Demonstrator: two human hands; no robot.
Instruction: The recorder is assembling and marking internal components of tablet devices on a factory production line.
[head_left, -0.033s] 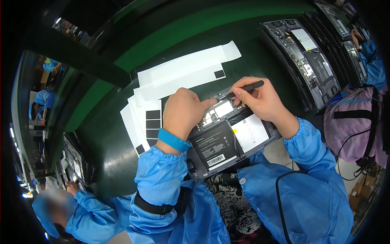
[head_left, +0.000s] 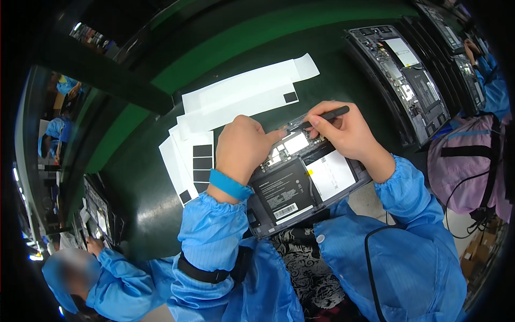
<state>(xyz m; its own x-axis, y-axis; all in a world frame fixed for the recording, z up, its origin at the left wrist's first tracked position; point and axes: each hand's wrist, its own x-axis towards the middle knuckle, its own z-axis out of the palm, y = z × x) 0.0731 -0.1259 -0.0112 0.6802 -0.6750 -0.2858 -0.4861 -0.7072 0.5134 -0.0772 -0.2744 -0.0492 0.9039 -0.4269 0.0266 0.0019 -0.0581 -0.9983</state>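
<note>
Left hand: the bare left hand [head_left: 242, 144] leans over the left part of the board, its fingers curled and thumb stretched to the chassis's far edge; whether the fingertips pinch something or only press, I cannot tell. It appears to brace the work.
Right hand: the bare right hand [head_left: 346, 131] has thumb and fingers clamped on slim black tweezers [head_left: 337, 112], held slantwise like a pen, probably for fine control. Their tips point left toward the left thumb; whether they grip anything is too small to see.
Uncovered chassis: a flat, dark grey laptop chassis [head_left: 268, 227] lies at the bench's near edge, just in front of the person, under both hands. It is angled, its right side farther away, likely for easy reach.
Chassis insides: a matt black rectangular battery [head_left: 281, 194] sits near left; a smooth white rectangular panel [head_left: 331, 177] beside it on the right, a small yellow sticker [head_left: 309, 173] at its left edge. Beyond them runs a circuit board [head_left: 275, 157] with shiny metal plates.
White sheets: overlapping smooth paper sheets with black squares [head_left: 201, 151] lie left of the chassis, more beyond it, apparently spread within reach.
Bench: dark green, with a dull sheen [head_left: 142, 198].
Far right: another uncovered dark grey chassis [head_left: 399, 80] rests tilted beside black ridged trays.
Wrist: a stretchy blue band [head_left: 229, 185] circles the left one, above a gathered blue cuff.
</note>
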